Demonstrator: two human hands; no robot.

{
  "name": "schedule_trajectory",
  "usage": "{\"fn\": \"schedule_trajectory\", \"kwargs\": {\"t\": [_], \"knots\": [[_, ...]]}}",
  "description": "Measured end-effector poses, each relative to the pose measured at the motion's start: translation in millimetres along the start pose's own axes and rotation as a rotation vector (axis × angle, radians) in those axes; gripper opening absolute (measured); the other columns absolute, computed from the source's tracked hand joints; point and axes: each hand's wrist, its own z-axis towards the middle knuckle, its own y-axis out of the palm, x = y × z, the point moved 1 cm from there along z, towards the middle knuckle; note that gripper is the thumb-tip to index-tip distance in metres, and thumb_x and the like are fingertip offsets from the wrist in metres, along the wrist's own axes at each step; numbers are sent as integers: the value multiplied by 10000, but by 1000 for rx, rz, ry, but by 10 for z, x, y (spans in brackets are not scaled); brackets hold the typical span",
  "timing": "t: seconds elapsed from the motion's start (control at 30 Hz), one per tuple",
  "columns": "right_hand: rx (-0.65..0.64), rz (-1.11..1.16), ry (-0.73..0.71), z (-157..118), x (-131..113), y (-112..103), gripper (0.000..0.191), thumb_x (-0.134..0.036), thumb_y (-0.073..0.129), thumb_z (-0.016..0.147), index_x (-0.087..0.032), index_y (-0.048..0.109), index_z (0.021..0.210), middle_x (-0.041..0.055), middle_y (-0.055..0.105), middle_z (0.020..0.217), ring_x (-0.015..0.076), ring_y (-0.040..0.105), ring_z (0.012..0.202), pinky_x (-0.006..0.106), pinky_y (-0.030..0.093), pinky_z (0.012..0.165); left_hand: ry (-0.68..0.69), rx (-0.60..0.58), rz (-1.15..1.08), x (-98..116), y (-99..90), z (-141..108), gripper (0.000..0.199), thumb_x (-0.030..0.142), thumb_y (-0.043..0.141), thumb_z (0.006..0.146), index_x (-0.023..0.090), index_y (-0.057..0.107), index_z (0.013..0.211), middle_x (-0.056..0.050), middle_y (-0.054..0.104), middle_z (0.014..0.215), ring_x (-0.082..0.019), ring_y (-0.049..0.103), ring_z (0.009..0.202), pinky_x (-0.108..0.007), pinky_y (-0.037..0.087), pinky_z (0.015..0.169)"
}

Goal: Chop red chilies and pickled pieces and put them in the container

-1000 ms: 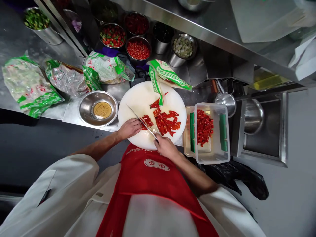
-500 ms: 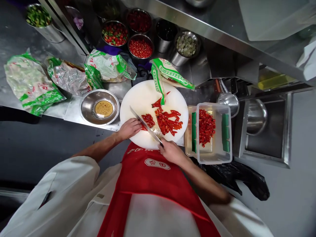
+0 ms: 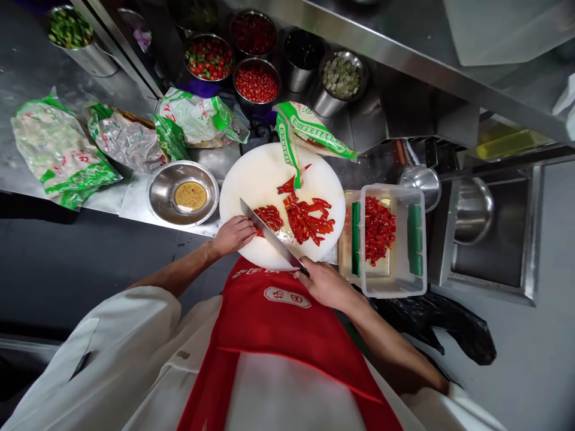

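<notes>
My right hand (image 3: pixel 326 284) is closed round the dark handle of a kitchen knife (image 3: pixel 275 240). The blade slants up and left across the round white cutting board (image 3: pixel 242 167). Left of the blade, my left hand (image 3: pixel 232 235) has its bent fingers pressed on a piece of red chili pepper (image 3: pixel 259 233), mostly hidden under the fingertips and close to the blade. Just beyond the knife lies a small heap of cut red chili (image 3: pixel 270 218). Longer red chili pieces (image 3: pixel 309 220) are spread over the right half of the board.
A clear plastic bin (image 3: pixel 392 286) with chopped red chili stands right of the board. To the left is a steel bowl (image 3: pixel 157 197) with brownish liquid. Green-and-white bags (image 3: pixel 323 134) and steel pots of ingredients (image 3: pixel 256 84) line the back, below a metal shelf (image 3: pixel 404 57).
My right hand has drawn the knife slightly right and toward my body. My left hand stays at the chili piece. The whole view has shifted a little.
</notes>
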Motion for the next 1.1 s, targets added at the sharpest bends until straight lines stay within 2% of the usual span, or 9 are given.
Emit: {"fn": "schedule_trajectory", "kwargs": {"t": [0.13,0.2,0.3,0.43,0.5,0.6,0.8,1.0,1.1], "knots": [[90,-41,1,502,-238,120,285,-340,378,1014,-187,547,1185,114,718,1061,245,665,959,287,378,752,21,-11,1,-21,19,9,198,260,519,964,203,689,1048,-71,702,1066,-188,622,1005,-384,507,953],[125,-36,-26,623,-298,108,290,-351,376,1017,-191,548,1187,112,715,1072,244,661,963,283,373,743,13,-7,-17,-17,-9,-22,199,250,523,960,209,686,1067,-73,698,1087,-194,610,1050,-391,504,959],[127,-15,-25,459,-231,37,294,-358,381,1018,-201,534,1214,105,716,1071,240,659,949,280,365,738,-26,39,-38,1,-76,-113,204,251,549,942,223,682,1093,-77,691,1101,-213,582,1111,-415,500,968],[58,7,-18,-36,-15,-19,279,-358,410,1010,-216,532,1217,101,711,1096,240,651,994,276,365,769,-79,70,-20,31,-106,-196,197,268,566,924,222,693,1068,-85,687,1028,-222,601,1023,-441,511,933],[14,12,-24,-149,38,0,265,-365,415,1007,-220,547,1186,100,710,1101,245,646,1022,276,372,777,-72,47,-20,37,-80,-186,180,271,556,927,217,700,1022,-85,683,1012,-218,601,1001,-431,514,920],[-14,9,-16,-6,-20,98,249,-342,411,1003,-206,559,1150,106,714,1082,250,651,1016,286,386,785,-50,25,-30,26,-30,-142,178,263,534,939,206,697,984,-85,681,1011,-208,596,998,-407,512,921],[95,8,-75,499,-201,263,272,-352,387,1004,-194,542,1163,124,704,1091,261,653,989,303,396,769,0,39,-9,45,-69,-144,193,232,518,955,204,679,1058,-79,688,1024,-202,595,1026,-386,510,912],[163,162,-87,199,249,289,202,-366,440,976,-228,571,1043,74,712,993,220,653,917,269,390,720,-113,65,100,155,-153,-325,162,273,549,947,189,671,1012,-92,669,995,-214,595,960,-378,494,844],[226,330,-26,-19,573,325,230,-420,442,968,-227,562,1010,29,694,804,192,648,755,255,392,655,-141,44,172,185,-107,-289,178,285,538,953,187,679,997,-91,673,993,-230,589,962,-387,468,829]]}}
